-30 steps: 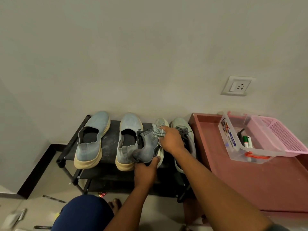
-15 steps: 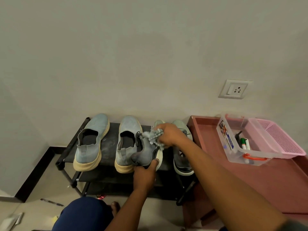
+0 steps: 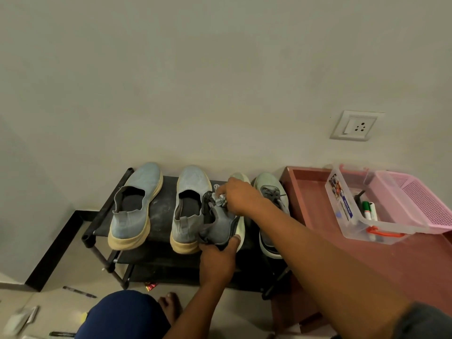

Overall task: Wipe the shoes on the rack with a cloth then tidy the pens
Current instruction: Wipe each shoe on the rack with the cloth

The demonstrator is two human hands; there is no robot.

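Note:
A black shoe rack [image 3: 102, 216] against the wall carries two light blue slip-on shoes [image 3: 137, 206] [image 3: 189, 206] and two grey laced sneakers. My left hand [image 3: 216, 259] grips the heel of the tilted grey sneaker [image 3: 217, 226], which is turned on its side. My right hand [image 3: 241, 198] holds a bunched grey cloth [image 3: 218, 198] against that sneaker's upper. The other grey sneaker [image 3: 271, 211] lies flat on the rack to the right, partly behind my right forearm. Pens lie on the floor at lower left [image 3: 79, 291] [image 3: 62, 334].
A reddish-brown table [image 3: 415, 260] stands right of the rack. On it sits a clear plastic box [image 3: 342, 204] holding markers [image 3: 367, 210], beside a pink basket [image 3: 425, 204]. A wall socket [image 3: 355, 125] is above. My knee and bare foot are at the bottom.
My right hand with the cloth has moved along the tilted sneaker's upper, from its toe end back toward the laces. The left hand keeps its hold on the heel.

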